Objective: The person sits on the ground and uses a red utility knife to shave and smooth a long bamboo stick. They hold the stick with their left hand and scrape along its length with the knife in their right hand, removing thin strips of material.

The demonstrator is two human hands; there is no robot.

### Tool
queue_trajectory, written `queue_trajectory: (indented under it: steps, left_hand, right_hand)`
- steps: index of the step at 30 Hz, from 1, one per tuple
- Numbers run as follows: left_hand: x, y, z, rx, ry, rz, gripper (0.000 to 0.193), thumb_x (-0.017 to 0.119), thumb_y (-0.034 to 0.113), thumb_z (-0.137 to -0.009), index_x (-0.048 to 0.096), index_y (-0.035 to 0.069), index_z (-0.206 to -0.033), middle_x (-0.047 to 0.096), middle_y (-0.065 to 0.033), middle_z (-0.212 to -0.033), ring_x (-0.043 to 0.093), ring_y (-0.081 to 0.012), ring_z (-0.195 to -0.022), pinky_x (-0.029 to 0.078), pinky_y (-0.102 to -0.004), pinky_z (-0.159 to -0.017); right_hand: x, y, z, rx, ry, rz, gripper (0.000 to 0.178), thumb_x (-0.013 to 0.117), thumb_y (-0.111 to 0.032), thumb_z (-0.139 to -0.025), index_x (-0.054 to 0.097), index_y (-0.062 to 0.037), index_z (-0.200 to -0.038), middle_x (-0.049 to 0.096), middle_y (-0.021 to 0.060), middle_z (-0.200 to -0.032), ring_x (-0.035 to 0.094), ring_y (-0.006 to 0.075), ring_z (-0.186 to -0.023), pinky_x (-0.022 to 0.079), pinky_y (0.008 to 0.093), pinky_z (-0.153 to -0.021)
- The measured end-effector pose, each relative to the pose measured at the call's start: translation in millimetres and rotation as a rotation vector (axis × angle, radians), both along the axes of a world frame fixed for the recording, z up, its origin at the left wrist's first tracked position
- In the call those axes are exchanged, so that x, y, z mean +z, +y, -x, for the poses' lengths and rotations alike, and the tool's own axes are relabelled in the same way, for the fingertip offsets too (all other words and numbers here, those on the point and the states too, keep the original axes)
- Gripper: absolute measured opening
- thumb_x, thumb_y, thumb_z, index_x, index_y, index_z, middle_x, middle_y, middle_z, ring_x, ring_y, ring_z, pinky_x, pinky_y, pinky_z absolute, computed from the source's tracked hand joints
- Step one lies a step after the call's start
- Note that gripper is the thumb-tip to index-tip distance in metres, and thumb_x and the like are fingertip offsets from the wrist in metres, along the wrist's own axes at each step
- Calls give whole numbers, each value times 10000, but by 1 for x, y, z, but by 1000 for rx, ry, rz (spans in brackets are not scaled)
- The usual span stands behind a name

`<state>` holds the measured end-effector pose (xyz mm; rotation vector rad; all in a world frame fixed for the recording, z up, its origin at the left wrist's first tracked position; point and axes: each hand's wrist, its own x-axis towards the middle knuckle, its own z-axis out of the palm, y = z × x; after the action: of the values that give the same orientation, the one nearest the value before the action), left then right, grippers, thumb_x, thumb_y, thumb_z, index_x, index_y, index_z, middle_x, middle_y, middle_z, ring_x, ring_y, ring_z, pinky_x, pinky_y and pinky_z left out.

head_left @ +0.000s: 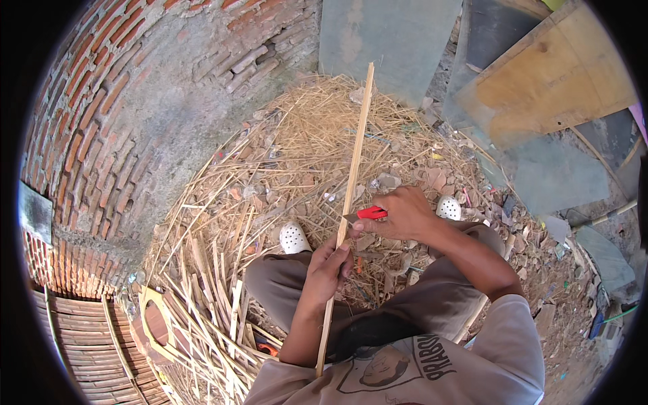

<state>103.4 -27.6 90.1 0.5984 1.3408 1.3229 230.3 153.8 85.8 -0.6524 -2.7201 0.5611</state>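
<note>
A long, narrow bamboo strip [358, 145] runs from my lap up and away, its far end raised over the straw. My left hand [329, 264] is closed round its lower part. In my right hand [403, 212] is a knife [370, 213] with a red handle, the fingers wrapped about it. The short dark blade meets the strip just above my left hand. How deep the blade sits in the bamboo I cannot tell.
Many split bamboo strips [216, 297] lie in a heap at my left. Straw-like shavings [324, 118] and rubble cover the ground ahead. A brick wall [108, 128] stands at left, and flat grey and tan boards [547, 74] lean at far right. White clogs [294, 238] are on my feet.
</note>
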Motion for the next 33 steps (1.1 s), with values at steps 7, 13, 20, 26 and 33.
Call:
queue_trajectory:
  steps: [7, 13, 20, 26, 33]
  left_hand:
    - [17, 13, -9, 29, 73, 23, 295, 498, 283, -1003, 549, 74, -1206, 399, 42, -586, 330, -44, -463, 228, -195, -417]
    - [9, 13, -6, 46, 73, -79, 295, 480, 225, -1013, 548, 67, -1253, 355, 65, -590, 322, -35, -510, 232, -201, -463]
    - [0, -6, -12, 30, 45, -31, 365, 477, 180, -1008, 496, 33, -1342, 357, 64, -603, 323, -44, -529, 237, -203, -492]
    - [-3, -2, -4, 66, 104, -57, 360, 479, 184, -1011, 492, 18, -1330, 371, 75, -635, 326, -23, -542, 241, -191, -494]
    - [-7, -5, -2, 64, 278, -35, 304, 476, 148, -1006, 524, -9, -1261, 506, 12, -833, 448, -57, -757, 384, -208, -686]
  right_hand:
    - [-10, -4, 6, 42, 167, -175, 668, 646, -753, -677, 620, -91, -594, 585, 96, -527, 609, 279, -503, 478, 397, -548]
    - [-10, 5, 16, 48, 348, -342, 650, 664, -737, -666, 612, -99, -558, 541, 79, -474, 572, 278, -447, 457, 395, -506]
    - [-4, 38, 20, -121, 186, -332, 675, 595, -764, -722, 663, -104, -597, 527, 74, -438, 564, 264, -417, 447, 376, -462]
    - [-8, 0, 19, 8, 131, -242, 656, 640, -756, -680, 611, -113, -552, 560, 64, -491, 595, 259, -491, 464, 395, -567]
    - [-20, 22, 29, -16, 233, -308, 624, 683, -732, -642, 590, -125, -535, 545, 47, -485, 573, 254, -468, 440, 374, -530]
